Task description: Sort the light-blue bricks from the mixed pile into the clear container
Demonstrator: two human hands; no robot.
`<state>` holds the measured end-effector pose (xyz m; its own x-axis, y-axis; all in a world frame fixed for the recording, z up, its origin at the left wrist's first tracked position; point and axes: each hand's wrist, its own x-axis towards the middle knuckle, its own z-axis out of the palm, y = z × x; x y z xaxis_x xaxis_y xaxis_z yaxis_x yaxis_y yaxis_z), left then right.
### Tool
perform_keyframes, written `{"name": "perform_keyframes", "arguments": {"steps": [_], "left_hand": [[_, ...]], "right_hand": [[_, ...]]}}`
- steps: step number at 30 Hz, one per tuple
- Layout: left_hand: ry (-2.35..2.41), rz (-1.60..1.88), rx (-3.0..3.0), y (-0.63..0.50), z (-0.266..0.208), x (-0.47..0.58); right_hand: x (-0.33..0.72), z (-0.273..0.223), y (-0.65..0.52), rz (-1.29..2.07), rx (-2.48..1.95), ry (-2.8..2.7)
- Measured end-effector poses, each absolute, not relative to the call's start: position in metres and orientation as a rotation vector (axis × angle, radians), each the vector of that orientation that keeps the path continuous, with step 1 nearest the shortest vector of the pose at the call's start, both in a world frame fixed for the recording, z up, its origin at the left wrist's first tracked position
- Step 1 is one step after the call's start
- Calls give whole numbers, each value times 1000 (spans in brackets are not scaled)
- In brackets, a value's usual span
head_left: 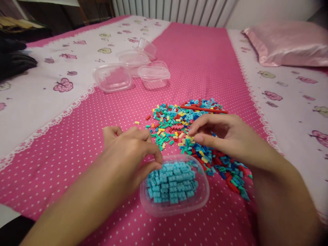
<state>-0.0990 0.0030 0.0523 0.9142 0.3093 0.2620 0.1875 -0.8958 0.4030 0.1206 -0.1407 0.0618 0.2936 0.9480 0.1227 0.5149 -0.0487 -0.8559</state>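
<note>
1. A clear container point(175, 211) is noted on the pink dotted bedspread point(205, 61), at the near edge of the loose bricks. Light-blue bricks point(171, 182) are held in it, closely packed in rows.
2. The left hand point(132, 147) is placed at the container's upper left rim. Its thumb and forefinger are brought nearly together beside the light-blue bricks; whether a brick is gripped between them cannot be told.
3. The right hand point(227, 131) is positioned over the loose pile point(165, 118), palm turned inward. Its fingers are curved and only a narrow gap is left at the thumb; whether anything is held at the tips cannot be told.
4. The pile is made up of small bricks in blue, green, red and yellow (the stretch under the right hand is partly hidden). A thin red rod point(205, 109) is laid across its far side.
5. Beyond the pile, other clear plastic containers point(112, 79) are grouped, some overlapping in view.
6. A pink pillow point(287, 44) is located at the far right. White upright slats point(174, 12) are seen behind the bed.
</note>
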Motion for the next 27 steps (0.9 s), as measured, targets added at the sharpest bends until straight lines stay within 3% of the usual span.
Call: {"name": "perform_keyframes", "arguments": {"steps": [5, 10, 15, 27], "left_hand": [[496, 497, 2706, 17, 63, -91], [494, 586, 2733, 17, 59, -89], [527, 502, 2765, 13, 61, -88], [542, 491, 2763, 10, 57, -88]], "right_hand": [[141, 45, -141, 123, -2000, -1407], [127, 22, -128, -14, -2229, -1573], [107, 20, -125, -318, -2482, -1395], [112, 12, -124, -343, -2458, -1449]]}}
